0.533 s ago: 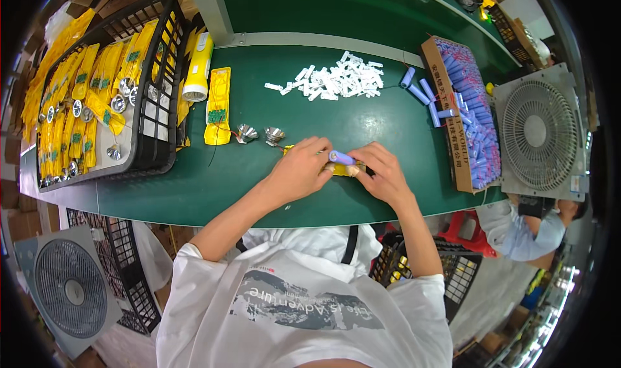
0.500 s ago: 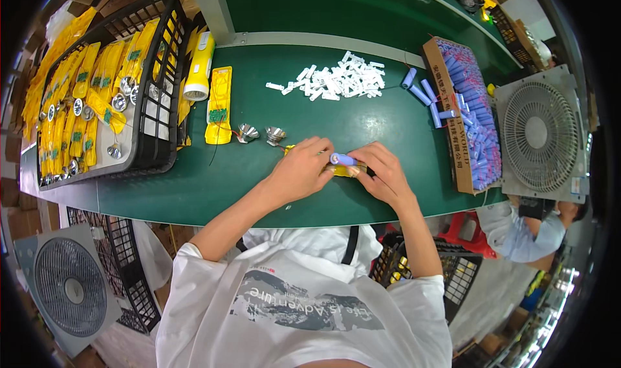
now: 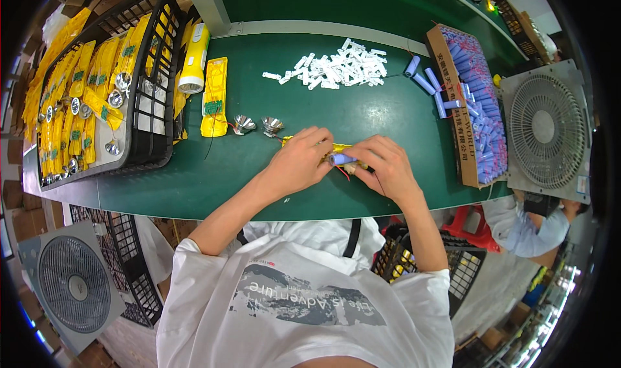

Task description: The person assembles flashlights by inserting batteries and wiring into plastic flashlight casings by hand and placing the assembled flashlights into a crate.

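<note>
Both my hands meet near the front middle of the green table (image 3: 194, 187). My left hand (image 3: 299, 162) and my right hand (image 3: 381, 167) together grip a yellow torch half (image 3: 330, 149) with a blue cylindrical cell (image 3: 341, 159) pressed into it. Thin red and black wires (image 3: 343, 174) hang from it. Two silver reflector cups (image 3: 244, 124) lie just left of my hands. A yellow shell half (image 3: 214, 96) with a green circuit board lies beyond them.
A black wire crate (image 3: 152, 109) with several yellow shells and reflectors stands at left. White small parts (image 3: 336, 69) are heaped at the back. A cardboard box of blue cells (image 3: 475, 102) sits at right, loose cells (image 3: 427, 83) beside it. Fans stand at right (image 3: 546, 132) and lower left (image 3: 74, 284).
</note>
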